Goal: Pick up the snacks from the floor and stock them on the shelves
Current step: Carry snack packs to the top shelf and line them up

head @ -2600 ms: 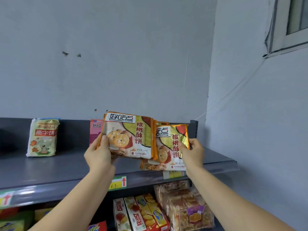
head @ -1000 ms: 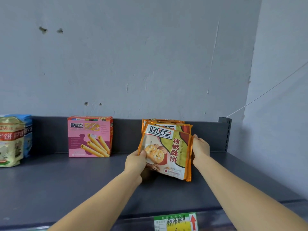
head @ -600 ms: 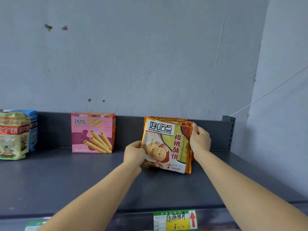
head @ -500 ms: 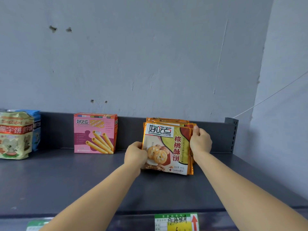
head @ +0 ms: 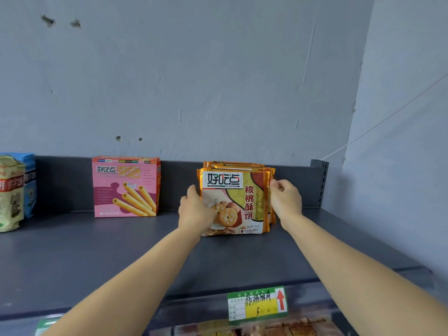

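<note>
Fingers [head: 192, 192] of our left hand [head: 194, 210] curl round the left edge of the packs [head: 236, 202], with the palm covering the lower left corner of the front one; we grip them there. From left to right along the shelf [head: 97, 253]: a green bag [head: 11, 194] stands upright at the frame's edge, with a blue bag [head: 30, 183] just behind it; well apart to the right, a pink box [head: 126, 187] stands upright against the back panel [head: 60, 183]; then, past a gap, come our left hand and the orange packs, several standing on edge one behind another, upright on the shelf and near the back panel. Our right hand [head: 287, 200] meets the packs' right edge near the top, its fingers [head: 276, 184] bent and pinching that edge. Right of it stands the shelf's post [head: 321, 185], beside the side wall. On the front lip, below the packs, a price tag [head: 257, 303] bears a red arrow pointing up. Under the lip, goods on a lower shelf show only as a blur
</note>
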